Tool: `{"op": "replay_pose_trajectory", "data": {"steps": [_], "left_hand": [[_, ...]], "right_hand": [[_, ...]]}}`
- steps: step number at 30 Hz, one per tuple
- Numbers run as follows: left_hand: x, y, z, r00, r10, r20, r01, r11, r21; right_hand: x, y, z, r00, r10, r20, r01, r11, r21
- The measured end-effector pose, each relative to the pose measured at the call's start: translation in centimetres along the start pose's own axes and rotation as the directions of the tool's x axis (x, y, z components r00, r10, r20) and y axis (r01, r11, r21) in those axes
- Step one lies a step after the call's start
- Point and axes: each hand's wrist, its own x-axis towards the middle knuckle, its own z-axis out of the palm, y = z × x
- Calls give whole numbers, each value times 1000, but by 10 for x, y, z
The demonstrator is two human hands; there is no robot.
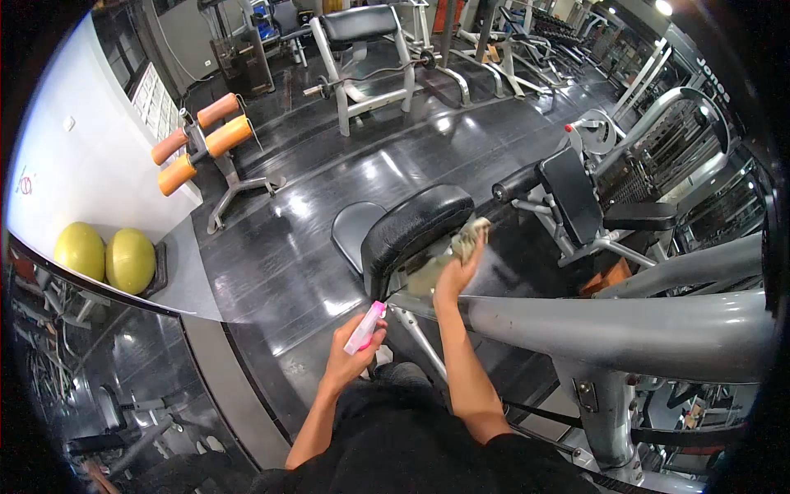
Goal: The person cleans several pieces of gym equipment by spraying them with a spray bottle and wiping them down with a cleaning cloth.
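Note:
My left hand (352, 352) is wrapped round a spray bottle (364, 328) with a pink and white trigger head; the bottle's lower part is hidden by my fingers. It is held low, just in front of a black padded backrest (415, 226). My right hand (457, 276) grips a crumpled, pale, patterned cloth (470, 240) at the backrest's near right side. Part of the cloth hangs down, blurred, behind the wrist. Beyond the backrest, a dark seat (354, 230) shows partly.
A thick grey machine tube (617, 329) runs close by my right forearm. Yellow exercise balls (130, 261) sit by the white wall at left. An orange-roller bench (229, 136), a preacher curl bench (359, 25) with a bar, and a black-padded machine (569, 196) stand around.

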Motion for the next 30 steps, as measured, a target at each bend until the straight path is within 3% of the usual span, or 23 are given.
{"op": "replay_pose_trajectory", "data": {"steps": [1,2,3,5,7,10,12,15,17,21,24,27,30], "left_hand": [[0,-3,3,999,-6,-53,2,997,-80],[1,-4,4,994,-15,-107,-2,987,-158],[1,-3,5,994,-12,-107,-5,988,-157],[3,0,5,991,-74,-114,49,977,-207],[6,-9,3,993,-65,-101,48,985,-164],[6,-19,3,994,-55,-94,47,995,-88],[7,-20,3,995,-34,-96,29,998,-51],[6,-18,7,987,-24,-162,40,995,97],[0,-17,9,968,86,-235,-46,984,174],[-10,-18,9,964,68,-257,-12,977,214],[-10,-13,15,960,122,-252,-90,987,136],[-13,-16,15,979,139,-150,-105,972,211],[-15,-9,17,979,135,-153,-107,979,176]], "right_hand": [[5,9,4,999,-34,25,35,999,-30],[-3,31,9,992,-80,96,96,979,-181],[-17,28,9,992,-81,96,98,979,-178],[-47,17,-1,970,114,216,-90,989,-118],[-71,37,-31,894,58,444,-26,997,-77],[-103,37,-70,845,97,526,-39,992,-121],[-106,45,-96,761,186,621,-89,979,-185],[-104,49,-125,735,231,637,-47,955,-291],[-105,44,-136,739,251,625,-115,961,-251],[-101,44,-143,761,257,596,-159,964,-212],[-101,43,-140,766,261,588,-171,964,-205],[-105,44,-130,807,238,540,-117,961,-249],[-103,38,-116,839,239,489,-133,961,-241]]}}
